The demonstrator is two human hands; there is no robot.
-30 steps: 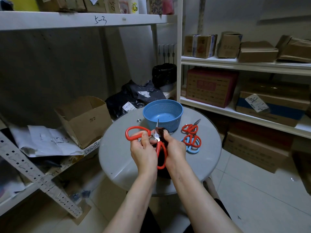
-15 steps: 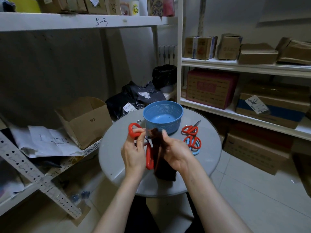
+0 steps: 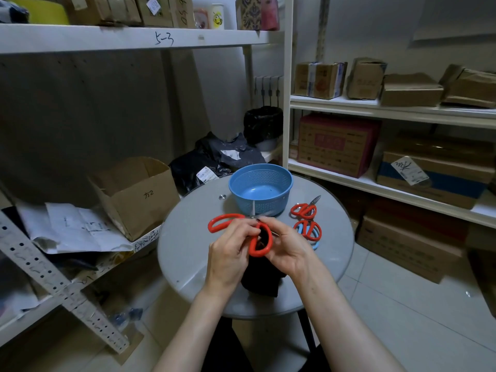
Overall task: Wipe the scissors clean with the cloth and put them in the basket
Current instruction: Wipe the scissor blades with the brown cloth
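Over the round grey table (image 3: 188, 251), my left hand (image 3: 230, 253) grips a pair of red-handled scissors (image 3: 225, 221) near the pivot. Their handles are spread wide, one loop to the left, one between my hands. A blade points up toward the blue basket (image 3: 260, 183). My right hand (image 3: 290, 248) holds a dark cloth (image 3: 261, 280) against the scissors; the cloth hangs down below my hands. The basket looks empty.
Two more pairs of scissors lie on the table to the right: a red pair (image 3: 304, 210) and a red-and-blue pair (image 3: 308, 230). An open cardboard box (image 3: 134, 194) stands on the low shelf at left. Shelves with boxes (image 3: 338, 146) fill the right side.
The scissors' handles have been spread wide again after being held closed half a second ago. My hands have shifted slightly with the cloth still at the scissors.
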